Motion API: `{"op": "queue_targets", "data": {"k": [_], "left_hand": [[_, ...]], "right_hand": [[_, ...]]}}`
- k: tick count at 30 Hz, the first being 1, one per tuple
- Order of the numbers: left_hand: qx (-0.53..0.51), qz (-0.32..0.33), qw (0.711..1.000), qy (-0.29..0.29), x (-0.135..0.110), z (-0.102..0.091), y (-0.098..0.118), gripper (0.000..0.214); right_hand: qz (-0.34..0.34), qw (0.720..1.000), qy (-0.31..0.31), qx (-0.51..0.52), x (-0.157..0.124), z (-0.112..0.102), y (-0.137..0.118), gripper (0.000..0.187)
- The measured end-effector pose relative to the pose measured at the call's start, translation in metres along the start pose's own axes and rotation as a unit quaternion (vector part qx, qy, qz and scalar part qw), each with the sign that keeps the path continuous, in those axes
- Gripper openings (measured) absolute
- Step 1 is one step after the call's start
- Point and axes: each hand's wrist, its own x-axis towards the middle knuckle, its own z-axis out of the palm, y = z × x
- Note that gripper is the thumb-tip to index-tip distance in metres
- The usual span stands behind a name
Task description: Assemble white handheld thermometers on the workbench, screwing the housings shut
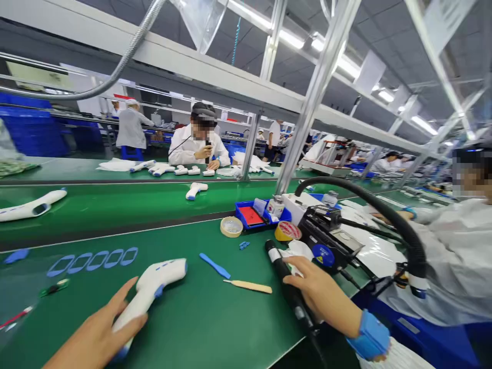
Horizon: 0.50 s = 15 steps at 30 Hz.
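Observation:
My left hand (100, 325) is wrapped around the handle of a white forehead thermometer (161, 277) with blue trim, its head pointing right. At the right, my right hand (313, 284) has its fingers around a black electric screwdriver (286, 287), which slants along the bench edge with its cable trailing down. Between the hands lie a blue plastic pry tool (215, 265) and a pointed tool with a pale wooden handle (249, 286). A row of several blue ring-shaped frames (92, 260) is left of the thermometer.
A blue tray (246, 225), a tape roll (231, 226), a yellow tape roll (287, 231) and a black device (323, 241) with a thick hose stand behind my right hand. Another thermometer (196, 190) rests on the green belt (115, 200). Co-workers sit opposite and at right.

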Motion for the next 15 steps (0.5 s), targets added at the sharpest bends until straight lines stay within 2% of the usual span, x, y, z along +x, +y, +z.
{"op": "queue_targets", "data": {"k": [2, 4, 5, 7, 10, 13, 15], "left_hand": [[-0.150, -0.053, 0.985, -0.062, -0.006, -0.003, 0.030, 0.060], [-0.291, -0.035, 0.947, -0.131, -0.006, -0.003, 0.052, 0.043], [-0.353, -0.028, 0.925, -0.140, -0.005, -0.002, 0.059, 0.037], [-0.462, -0.039, 0.879, -0.116, 0.000, 0.001, 0.063, 0.028], [-0.544, -0.060, 0.833, -0.085, 0.004, 0.004, 0.057, 0.029], [-0.578, -0.064, 0.810, -0.071, 0.005, 0.004, 0.051, 0.031], [-0.578, -0.053, 0.812, -0.072, 0.005, 0.003, 0.048, 0.033]], "right_hand": [[0.017, 0.998, 0.036, 0.056, 0.019, -0.005, -0.020, 0.030], [0.010, 0.987, 0.038, 0.154, 0.046, -0.005, -0.051, 0.024], [0.002, 0.978, 0.025, 0.205, 0.061, -0.002, -0.069, 0.021], [-0.011, 0.960, -0.005, 0.279, 0.092, 0.008, -0.106, 0.019], [-0.016, 0.953, -0.035, 0.299, 0.130, 0.029, -0.151, 0.029], [-0.008, 0.963, -0.035, 0.267, 0.152, 0.051, -0.174, 0.032], [0.001, 0.965, -0.027, 0.260, 0.157, 0.063, -0.178, 0.029]]}}
